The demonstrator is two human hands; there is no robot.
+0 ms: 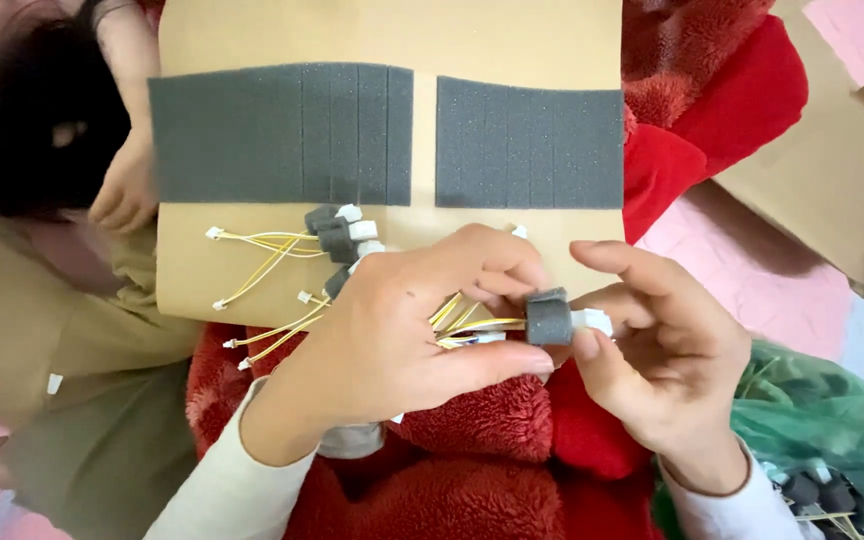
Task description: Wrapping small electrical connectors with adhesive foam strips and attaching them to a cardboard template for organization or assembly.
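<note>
Between our two hands, just below the lower edge of the brown cardboard sheet [252, 280], we hold a small grey foam piece [549, 318] wrapped around a thin wire harness. Our left hand [402, 340] comes in from the lower left, its thumb and fingertips closed on the yellow wires [472, 322] and on the left side of the foam, so that hand is pinched shut on the bundle. Our right hand [652, 350] meets it from the right, thumb under and index finger arched above, closed lightly on the foam and on the white connector [592, 321] that sticks out of it. The long axis of the harness runs roughly left to right: wires trail toward our left hand, the connector points toward our right, and the foam sits in the middle, touching both hands. Neither hand is clearly nearer, though the right fingertips sit closest to the connector end. On the cardboard, just up and left of our left hand, lie several finished pieces [337, 232] with their yellow leads spread out leftward. Above them, two slit grey foam pads [282, 135] lie side by side. Another person's hand [127, 185] rests at the sheet's left edge, well apart from ours. A green bag [832, 420] with more pieces sits at lower right.
</note>
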